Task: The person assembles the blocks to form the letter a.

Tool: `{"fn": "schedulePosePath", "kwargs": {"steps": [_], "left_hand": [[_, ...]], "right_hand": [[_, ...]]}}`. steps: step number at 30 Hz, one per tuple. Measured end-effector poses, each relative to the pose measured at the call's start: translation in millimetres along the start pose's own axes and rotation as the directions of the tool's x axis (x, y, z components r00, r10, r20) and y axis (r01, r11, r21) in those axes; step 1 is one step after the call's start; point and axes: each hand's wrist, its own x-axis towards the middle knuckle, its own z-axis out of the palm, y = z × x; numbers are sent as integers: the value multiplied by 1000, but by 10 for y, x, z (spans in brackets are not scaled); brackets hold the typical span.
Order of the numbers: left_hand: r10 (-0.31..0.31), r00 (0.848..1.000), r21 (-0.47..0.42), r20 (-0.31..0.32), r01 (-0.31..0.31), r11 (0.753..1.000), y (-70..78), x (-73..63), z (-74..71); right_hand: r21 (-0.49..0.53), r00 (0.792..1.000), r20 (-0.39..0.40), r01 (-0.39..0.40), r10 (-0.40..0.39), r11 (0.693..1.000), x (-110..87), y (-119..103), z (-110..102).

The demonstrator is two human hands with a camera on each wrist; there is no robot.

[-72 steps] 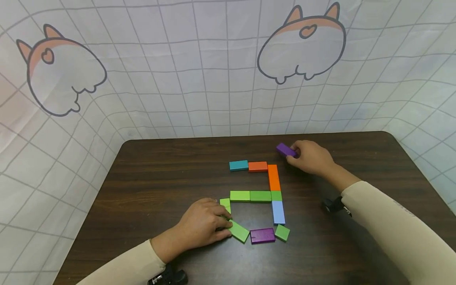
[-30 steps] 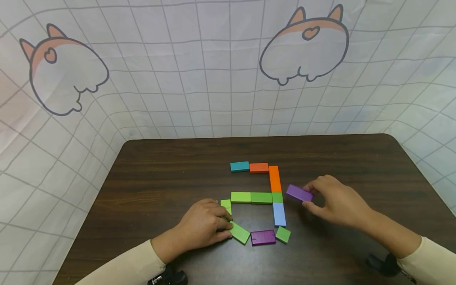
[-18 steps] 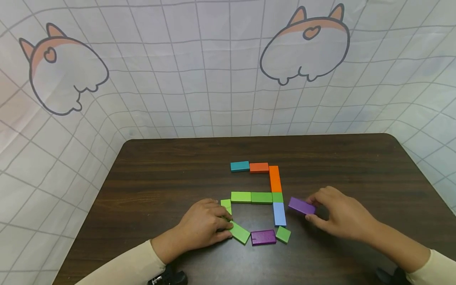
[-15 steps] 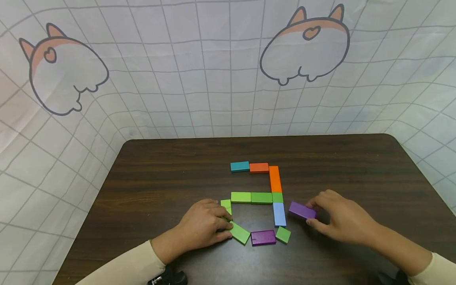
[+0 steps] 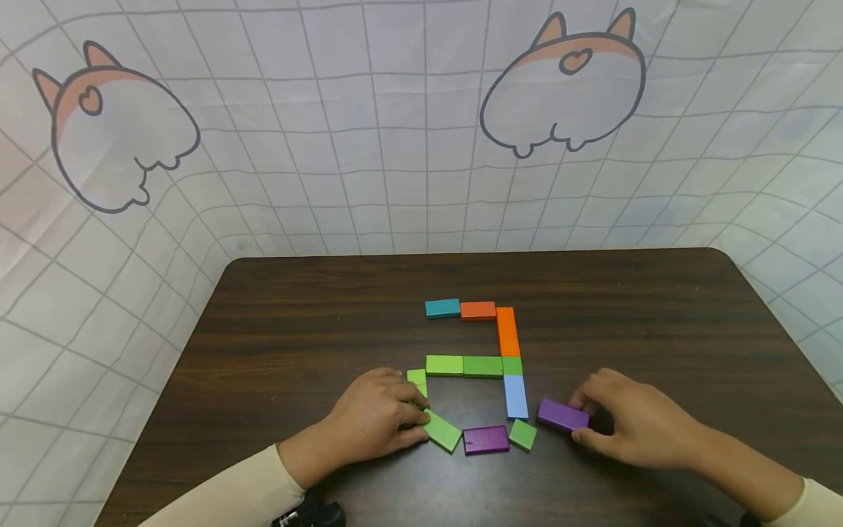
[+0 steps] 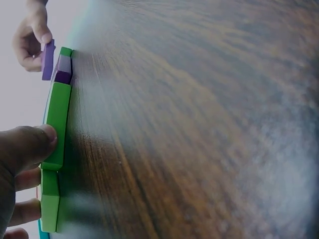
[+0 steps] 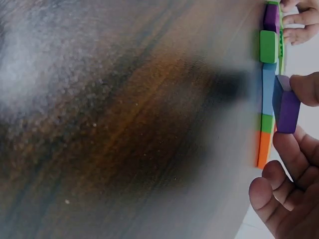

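My right hand (image 5: 642, 419) pinches a purple block (image 5: 563, 416) between thumb and index finger, a little above the table, right of the blue block (image 5: 516, 397). In the right wrist view, the other fingers of that hand are loosely bent. My left hand (image 5: 369, 411) has its thumb and fingertips on a slanted light green block (image 5: 442, 431); in the left wrist view the thumb (image 6: 37, 142) lies against it. Another light green block (image 5: 416, 378) is partly hidden by the left fingers. Between the hands lie a dark purple block (image 5: 486, 440) and a tilted green block (image 5: 523, 435).
Two green blocks (image 5: 464, 366) and a small green piece (image 5: 511, 365) form the middle row. Above stand an orange block (image 5: 508, 331), a red-orange block (image 5: 478, 311) and a teal block (image 5: 442, 308). The dark wooden table (image 5: 296, 329) meets a white gridded curtain (image 5: 395, 183).
My right hand has carried the purple block from the table's back toward me, down past the orange and blue blocks. My left hand and the laid blocks stay put.
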Motion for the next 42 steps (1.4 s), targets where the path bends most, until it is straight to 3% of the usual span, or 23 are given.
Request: {"fn": "schedulePosePath", "kwargs": {"steps": [14,19,23,42], "left_hand": [[5,1000,4,-17,-5,1000,3,3,6],[1,1000,-1,-10,-1,1000,0,2,1],[3,1000,2,-6,-3,1000,-3,5,0],[-1,1000,1,3,1,1000,1,13,4]], "right_hand": [[18,988,153,2,-5,1000,-49,26,50],[58,977,203,53,-64,997,-57,25,59],[88,972,206,92,-108,992,-49,-5,94],[75,978,200,46,-60,996,-22,-66,161]]}}
